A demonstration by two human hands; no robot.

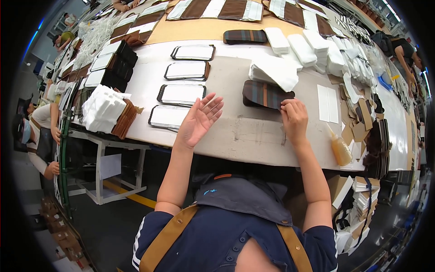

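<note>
Here, item one: the right hand (294, 119), thumb and fingertips drawn together, pinching the near right edge of a dark plaid piece (266, 90). We judge the corner is taken because it gives a purchase while leaving the plaid face uncovered. How many layers lie between the fingertips we cannot make out; the knuckles hide them.

Item two, left of the grip: the left hand (200, 121), palm up, fingers apart, holding nothing, beside the nearest of the dark-edged white panels.

Item three, just beyond the grip: a fanned stack of white pieces (274, 72), overlapping the plaid piece, presumably kept there for a short reach.

Item four, right of the grip: two white strips (327, 104) side by side; nearer us, a tilted bottle of amber liquid (340, 152).

Item five, well left of the grip: four dark-edged white panels (182, 94) in a column, spaced apart, probably so that each can be lifted singly.

Item six, farther left: black bundles (124, 63) and a white stack (102, 109), apparently piled by kind.

Item seven, farther beyond the grip: a second plaid piece (244, 36) beside white pads (302, 50), all on the pale table (260, 152).
</note>
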